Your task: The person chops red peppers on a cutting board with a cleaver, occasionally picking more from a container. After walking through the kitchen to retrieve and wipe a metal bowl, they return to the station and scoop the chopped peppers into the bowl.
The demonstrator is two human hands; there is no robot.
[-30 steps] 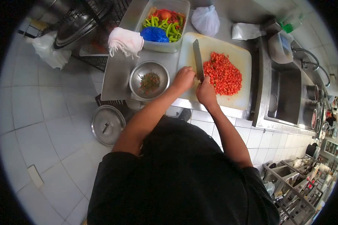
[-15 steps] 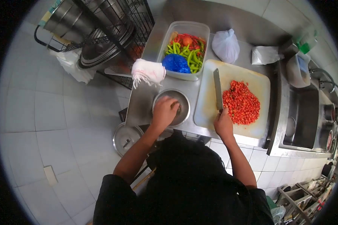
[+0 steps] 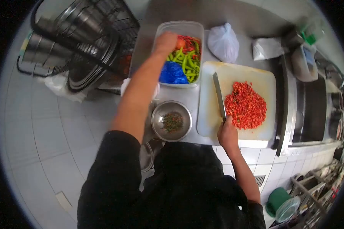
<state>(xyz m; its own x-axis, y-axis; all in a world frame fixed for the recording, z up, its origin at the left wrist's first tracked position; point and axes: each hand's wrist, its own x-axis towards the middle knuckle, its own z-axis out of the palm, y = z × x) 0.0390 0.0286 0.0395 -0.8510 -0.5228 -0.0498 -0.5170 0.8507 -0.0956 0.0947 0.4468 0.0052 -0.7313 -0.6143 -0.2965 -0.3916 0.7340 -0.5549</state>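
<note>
My left hand [image 3: 167,42] reaches into the far left corner of a clear plastic container [image 3: 159,28], beside a tomato [image 3: 179,43]. Its fingers point down and are hidden from me. Green chilies [image 3: 188,63], red chilies [image 3: 190,42] and a blue plastic bag [image 3: 174,73] share the container. My right hand [image 3: 228,134] is closed round the handle of a kitchen knife [image 3: 219,95], whose blade lies along the left part of a white cutting board [image 3: 208,126]. A heap of chopped red chilies [image 3: 245,106] covers the board's middle. Nearer me, a steel bowl [image 3: 155,128] holds chili stems [image 3: 172,121].
Behind the board stand a tied white plastic bag [image 3: 224,42] and a white packet [image 3: 266,49]. To the right is a steel sink [image 3: 311,110]. A black wire rack [image 3: 116,23] with pots is on the left. A white towel [image 3: 156,91] lies partly under my left forearm.
My left hand has left the steel bowl and moved forward into the plastic container. My right hand still grips the knife on the board. The view has shifted slightly.
</note>
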